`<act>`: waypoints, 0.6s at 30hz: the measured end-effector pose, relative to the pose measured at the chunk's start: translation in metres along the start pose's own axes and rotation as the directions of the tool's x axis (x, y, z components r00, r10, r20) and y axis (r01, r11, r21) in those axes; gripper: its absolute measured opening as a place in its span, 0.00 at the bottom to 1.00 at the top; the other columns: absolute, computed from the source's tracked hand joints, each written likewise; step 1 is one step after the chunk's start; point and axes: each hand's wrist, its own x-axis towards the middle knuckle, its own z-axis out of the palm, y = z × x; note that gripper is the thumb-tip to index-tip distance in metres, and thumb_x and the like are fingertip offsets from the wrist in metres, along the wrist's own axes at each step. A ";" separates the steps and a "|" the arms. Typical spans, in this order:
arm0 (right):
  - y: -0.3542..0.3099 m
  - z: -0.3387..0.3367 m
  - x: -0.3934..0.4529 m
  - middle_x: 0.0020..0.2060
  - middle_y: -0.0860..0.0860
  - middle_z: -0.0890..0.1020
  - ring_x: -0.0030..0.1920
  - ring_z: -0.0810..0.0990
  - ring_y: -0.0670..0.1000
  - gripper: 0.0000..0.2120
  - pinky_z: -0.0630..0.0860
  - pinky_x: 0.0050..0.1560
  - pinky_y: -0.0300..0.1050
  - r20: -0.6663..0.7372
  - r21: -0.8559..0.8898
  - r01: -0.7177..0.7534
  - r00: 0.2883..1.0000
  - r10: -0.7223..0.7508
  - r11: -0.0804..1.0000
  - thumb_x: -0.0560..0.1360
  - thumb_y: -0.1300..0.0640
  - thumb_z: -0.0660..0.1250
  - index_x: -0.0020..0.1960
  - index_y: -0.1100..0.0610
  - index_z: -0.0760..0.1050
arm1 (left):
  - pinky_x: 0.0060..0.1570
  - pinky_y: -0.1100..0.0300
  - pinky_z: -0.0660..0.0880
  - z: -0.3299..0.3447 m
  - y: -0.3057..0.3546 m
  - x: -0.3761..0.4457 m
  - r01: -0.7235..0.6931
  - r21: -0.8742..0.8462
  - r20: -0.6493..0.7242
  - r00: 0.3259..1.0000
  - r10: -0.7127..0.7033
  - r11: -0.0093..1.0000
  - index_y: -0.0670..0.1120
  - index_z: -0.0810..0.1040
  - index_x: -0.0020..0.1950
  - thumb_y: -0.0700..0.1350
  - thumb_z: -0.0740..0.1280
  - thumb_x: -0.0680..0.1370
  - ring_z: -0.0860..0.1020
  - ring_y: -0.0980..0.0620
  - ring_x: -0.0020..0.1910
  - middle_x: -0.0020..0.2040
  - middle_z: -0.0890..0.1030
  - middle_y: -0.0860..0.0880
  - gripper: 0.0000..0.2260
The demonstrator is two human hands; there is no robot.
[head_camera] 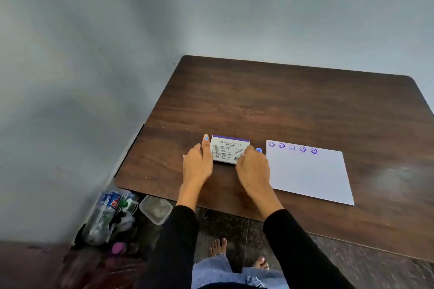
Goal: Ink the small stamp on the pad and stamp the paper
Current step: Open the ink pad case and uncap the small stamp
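Head view, looking down: the stamp pad (pixel 229 149) lies closed near the front edge of a dark wooden table (pixel 293 105), its white lid printed with a maker's name, the words "stamp pad", small print and a purple band along the far edge. Both hands frame it. The left hand (pixel 197 164) rests at the pad's left side, index finger stretched along that edge with a blue spot on the nail, the other fingers loosely curled; it is open and grips nothing. The right hand (pixel 252 166) sits at the pad's near right corner, fingers bent down onto the lid; whether it pinches the corner or only presses on it cannot be told. Just past the right knuckles, a small blue round thing, probably the stamp (pixel 258 150), shows between pad and paper, mostly hidden by the hand.

Right of the pad, apart from it, lies a white paper (pixel 310 176), flat and slightly skewed. Along its far edge runs a row of five purple smiley prints (pixel 292 148), the middle one fainter.

Black sleeves (pixel 178 241) cover both forearms. Below the table edge are blue jeans (pixel 211 270) and bare feet (pixel 218 245) on a dark stone floor. Left of the table, against a grey wall (pixel 94 54), sit plastic bottles (pixel 105 213) and a clear tub (pixel 156 209).
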 end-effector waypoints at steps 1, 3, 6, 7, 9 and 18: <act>0.000 0.002 0.000 0.54 0.62 0.78 0.54 0.78 0.62 0.10 0.74 0.47 0.51 0.017 -0.008 -0.024 1.000 0.024 1.000 0.78 0.61 0.57 0.56 0.65 0.70 | 0.64 0.40 0.66 0.002 -0.002 -0.001 -0.005 -0.024 0.003 1.000 0.005 1.000 0.49 0.66 0.32 0.62 0.47 0.80 0.76 0.40 0.52 0.46 0.80 0.41 0.24; 0.001 0.005 0.001 0.56 0.62 0.77 0.54 0.78 0.62 0.11 0.74 0.48 0.52 0.018 -0.003 -0.040 0.999 0.040 0.999 0.78 0.61 0.58 0.58 0.64 0.69 | 0.65 0.40 0.65 0.007 -0.006 -0.001 -0.032 -0.039 -0.012 0.999 0.031 0.999 0.47 0.71 0.37 0.61 0.47 0.80 0.76 0.41 0.53 0.47 0.81 0.43 0.24; 0.001 0.009 0.002 0.57 0.62 0.77 0.55 0.78 0.61 0.12 0.75 0.48 0.51 0.039 0.003 -0.058 0.998 0.058 0.998 0.78 0.60 0.59 0.59 0.63 0.68 | 0.68 0.42 0.62 0.012 -0.008 -0.002 -0.033 -0.053 -0.010 0.999 0.032 0.998 0.43 0.78 0.53 0.59 0.48 0.81 0.75 0.42 0.61 0.56 0.81 0.44 0.26; 0.001 0.010 0.004 0.57 0.61 0.77 0.55 0.78 0.61 0.12 0.74 0.47 0.50 0.036 0.005 -0.059 0.998 0.059 0.998 0.78 0.60 0.59 0.60 0.63 0.68 | 0.69 0.42 0.62 0.013 -0.008 -0.001 -0.032 -0.045 0.003 0.999 0.032 0.998 0.41 0.76 0.60 0.59 0.48 0.81 0.73 0.43 0.64 0.59 0.80 0.44 0.27; 0.001 0.010 0.005 0.57 0.60 0.78 0.54 0.79 0.59 0.12 0.72 0.43 0.47 0.034 0.006 -0.059 0.998 0.059 0.998 0.78 0.59 0.60 0.60 0.63 0.68 | 0.70 0.43 0.60 0.015 -0.009 -0.001 -0.031 -0.016 0.026 0.999 0.031 0.999 0.39 0.71 0.68 0.60 0.46 0.81 0.70 0.42 0.67 0.61 0.80 0.45 0.30; -0.002 -0.007 0.017 0.58 0.59 0.77 0.57 0.76 0.61 0.14 0.69 0.46 0.46 0.127 0.022 -0.140 0.983 0.136 0.990 0.75 0.56 0.61 0.59 0.60 0.71 | 0.69 0.42 0.60 0.006 0.007 0.010 0.023 0.110 0.079 0.996 -0.031 0.994 0.40 0.72 0.65 0.67 0.43 0.77 0.70 0.39 0.65 0.62 0.78 0.42 0.37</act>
